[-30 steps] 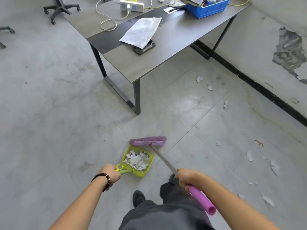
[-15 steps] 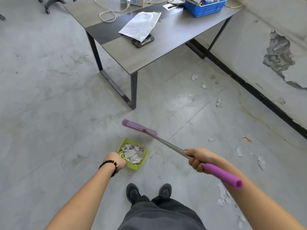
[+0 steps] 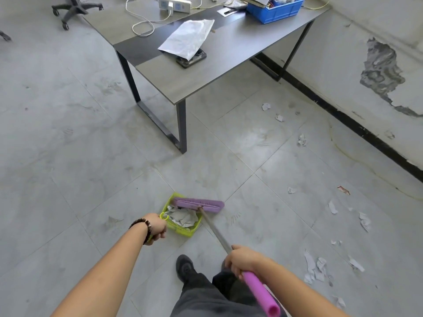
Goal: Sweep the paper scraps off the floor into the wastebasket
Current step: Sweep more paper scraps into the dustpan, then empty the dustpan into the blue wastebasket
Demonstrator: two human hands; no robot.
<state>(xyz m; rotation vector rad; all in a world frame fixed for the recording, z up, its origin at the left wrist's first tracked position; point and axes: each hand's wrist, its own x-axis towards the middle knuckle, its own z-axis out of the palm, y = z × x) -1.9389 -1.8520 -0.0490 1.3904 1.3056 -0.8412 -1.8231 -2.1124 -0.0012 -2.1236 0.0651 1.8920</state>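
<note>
Two hands clamped — left hand (image 3: 158,227) on the dustpan (image 3: 183,217) handle, right hand (image 3: 243,259) on the broom (image 3: 199,204).

dustpan (image 3: 183,221): on the floor (image 3: 68,156), before the table's (image 3: 229,65) near corner
broom head (image 3: 199,204): across the dustpan's far edge
paper scraps (image 3: 183,217): in the dustpan
loose scraps (image 3: 314,268): right, toward the wall (image 3: 377,42)

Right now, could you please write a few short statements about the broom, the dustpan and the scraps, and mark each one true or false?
1. The left hand holds the green dustpan. True.
2. The dustpan is empty. False: paper scraps lie in it.
3. The purple broom head is at the dustpan's far edge. True.
4. No scraps remain on the floor. False: scraps lie to the right.
5. The right hand grips the broom handle. True.
</note>
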